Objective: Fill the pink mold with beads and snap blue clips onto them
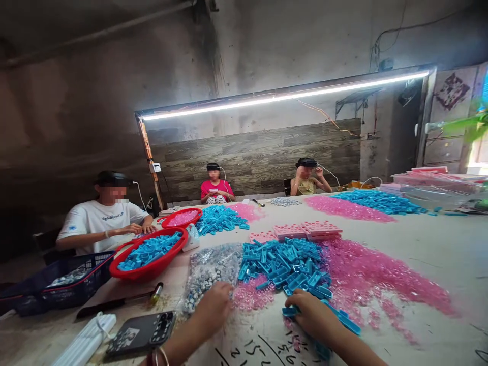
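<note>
At the edge of a clear bag of small grey-and-white parts [209,269], my left hand [214,306] is closed, fingers curled; what they hold, if anything, is hidden. My right hand [310,311] bends its fingers over a small blue plastic case [288,311] at the near side of the pile. Its thumb and fingertips seem to grip that case. In front of both hands lies a heap of blue plastic cases [285,259]. Clear pink plastic pieces [381,274] spread to the right of the heap, with a smaller patch of them between my hands.
Pink perforated trays [305,231] stand behind the heap. At left are a red basket [143,272] of blue cases, a dark blue basket [78,295], a phone [141,333], white strips [86,340] and a dark-handled tool [118,302]. Three people sit around the table.
</note>
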A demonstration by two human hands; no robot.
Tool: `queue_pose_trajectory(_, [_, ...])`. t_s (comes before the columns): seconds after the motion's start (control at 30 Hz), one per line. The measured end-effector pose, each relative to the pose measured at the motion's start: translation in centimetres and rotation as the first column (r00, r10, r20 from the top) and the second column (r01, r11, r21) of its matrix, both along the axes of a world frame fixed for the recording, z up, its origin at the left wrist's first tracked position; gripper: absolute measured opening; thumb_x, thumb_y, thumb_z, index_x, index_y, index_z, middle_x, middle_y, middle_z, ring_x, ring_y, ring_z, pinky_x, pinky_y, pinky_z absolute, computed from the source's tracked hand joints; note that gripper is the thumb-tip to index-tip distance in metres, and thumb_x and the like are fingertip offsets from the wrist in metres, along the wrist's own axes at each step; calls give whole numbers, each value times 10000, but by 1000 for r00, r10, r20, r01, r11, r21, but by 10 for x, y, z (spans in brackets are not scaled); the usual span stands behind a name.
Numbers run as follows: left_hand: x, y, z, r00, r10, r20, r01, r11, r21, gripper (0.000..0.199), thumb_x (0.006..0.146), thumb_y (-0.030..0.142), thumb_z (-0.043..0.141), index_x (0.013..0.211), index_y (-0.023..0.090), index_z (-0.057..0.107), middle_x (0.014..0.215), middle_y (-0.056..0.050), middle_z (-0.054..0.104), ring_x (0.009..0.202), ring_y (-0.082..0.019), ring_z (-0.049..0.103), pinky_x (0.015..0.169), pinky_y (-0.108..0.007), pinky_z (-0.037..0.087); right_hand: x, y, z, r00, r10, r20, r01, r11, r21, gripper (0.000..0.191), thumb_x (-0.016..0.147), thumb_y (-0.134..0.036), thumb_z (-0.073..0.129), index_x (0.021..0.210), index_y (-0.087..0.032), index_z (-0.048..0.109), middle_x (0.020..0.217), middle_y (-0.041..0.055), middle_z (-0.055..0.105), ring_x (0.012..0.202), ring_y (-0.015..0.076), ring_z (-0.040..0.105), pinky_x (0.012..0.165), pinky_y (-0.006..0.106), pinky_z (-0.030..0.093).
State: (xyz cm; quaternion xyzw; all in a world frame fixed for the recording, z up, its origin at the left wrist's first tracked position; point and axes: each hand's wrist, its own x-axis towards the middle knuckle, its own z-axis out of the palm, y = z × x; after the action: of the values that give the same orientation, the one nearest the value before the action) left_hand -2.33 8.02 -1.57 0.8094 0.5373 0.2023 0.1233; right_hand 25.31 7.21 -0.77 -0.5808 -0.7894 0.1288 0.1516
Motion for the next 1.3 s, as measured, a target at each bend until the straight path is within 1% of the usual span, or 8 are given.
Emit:
queue_pose_trajectory(0.17, [-37, 38, 11, 968, 247, 35, -249, 964, 92, 330, 740, 77, 321, 862, 162, 615, 887, -55, 641, 927, -209, 573, 841, -279, 421, -3, 7, -4, 1000, -8, 11, 8, 1000, 1, 359, 702, -70, 464, 973, -209, 654, 1042, 74, 599, 957, 234, 584, 773, 299, 418])
queue_pose_trajectory(0.27, [-56, 45, 2, 952, 307, -4, -304, 943, 138, 400, 711, 36, 314, 994, 111, 587, 1043, -77, 618, 1059, -204, 516, 931, -266, 368, -1, 8, -3, 1000, 3, -23, -3, 1000, 13, 394, 697, -63, 456, 1016, -202, 641, 1092, 74, 587, 982, 225, 575, 800, 292, 412])
queue_pose_trajectory(0.33, [-63, 45, -6, 948, 306, -85, -294, 947, 128, 433, 735, 73, 361, 1132, 90, 535, 1222, -109, 531, 1178, -221, 433, 1014, -283, 293, 2, 8, -1, 998, 18, -64, -16, 999, 29, 405, 694, -58, 448, 1020, -202, 640, 1095, 63, 590, 990, 211, 571, 819, 280, 410])
queue_pose_trajectory(0.43, [-63, 41, -10, 943, 276, -187, -271, 961, 50, 428, 794, 231, 431, 1196, 109, 509, 1292, -136, 473, 1199, -258, 419, 1028, -333, 288, 10, 11, 2, 996, 20, -90, -16, 999, 46, 400, 677, -48, 451, 989, -206, 646, 1081, 49, 600, 984, 195, 571, 834, 265, 411])
queue_pose_trajectory(0.6, [-55, 34, 0, 971, 145, -190, -143, 989, 24, 372, 746, 185, 473, 1100, 150, 581, 1163, -95, 567, 1093, -206, 502, 976, -279, 341, 23, 17, -1, 997, -35, -68, 38, 998, 41, 452, 659, -20, 434, 1016, -212, 636, 1092, 46, 588, 998, 189, 562, 858, 257, 402])
queue_pose_trajectory(0.77, [-53, 31, 8, 979, 128, -157, -128, 992, 11, 326, 706, 130, 499, 1011, 150, 613, 1070, -86, 585, 1019, -194, 529, 929, -267, 367, 24, 18, -4, 997, -29, -66, 32, 998, 49, 459, 649, -23, 442, 1033, -192, 629, 1084, 60, 568, 944, 184, 580, 808, 246, 419])
queue_pose_trajectory(1.07, [-50, 34, 3, 993, 93, -72, -89, 994, 57, 388, 601, -53, 390, 836, 145, 627, 938, -67, 599, 923, -160, 547, 842, -243, 396, 29, 23, -14, 996, -77, -46, 81, 992, 102, 478, 607, -1, 429, 982, -189, 659, 1051, 75, 585, 963, 199, 577, 850, 265, 404])
queue_pose_trajectory(1.3, [-53, 36, 5, 998, 39, -56, -35, 997, 73, 296, 626, 28, 443, 810, 148, 640, 890, -73, 633, 893, -201, 578, 829, -298, 423, 27, 24, -11, 988, -146, -52, 150, 985, 81, 426, 659, -34, 476, 989, -222, 669, 1065, 58, 582, 947, 187, 583, 851, 273, 410])
